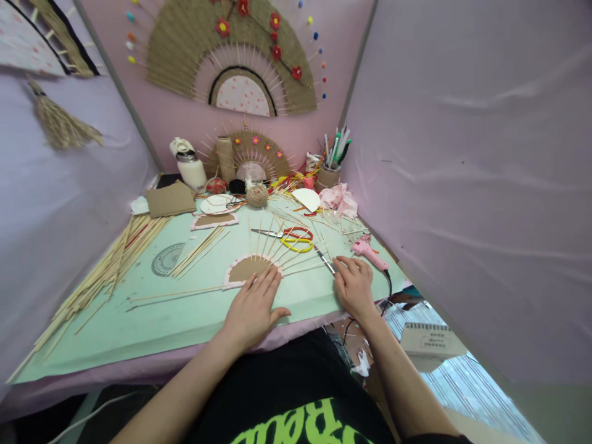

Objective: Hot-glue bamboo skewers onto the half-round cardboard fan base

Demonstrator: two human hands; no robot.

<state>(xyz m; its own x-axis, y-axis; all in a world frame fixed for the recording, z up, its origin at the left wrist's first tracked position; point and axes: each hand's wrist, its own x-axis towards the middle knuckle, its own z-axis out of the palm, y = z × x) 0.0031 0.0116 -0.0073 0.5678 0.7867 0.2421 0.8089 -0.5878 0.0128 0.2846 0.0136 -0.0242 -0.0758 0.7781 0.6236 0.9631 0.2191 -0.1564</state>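
Note:
My left hand (256,303) lies flat, fingers together and thumb out, over the lower right of a cardboard half-circle (250,269) with a pink-white edge. Thin wooden sticks (271,240) fan out from its curved rim. Another pair of long sticks (180,295) runs left from its straight edge. On the right, my right hand (355,280) rests on the table with bent fingers, thumb and forefinger around the rear end of a slim pen-like tool (324,259). Scissors (296,237) with red and yellow handles lie open beyond the fan.
Left stands a long pile of sticks (92,280), near a protractor (168,259) and a smaller bundle (198,251). A pink glue gun (370,253) lies right, its cord over the edge. Behind are twine (257,195), a white bottle (191,169) and a pen holder (328,177).

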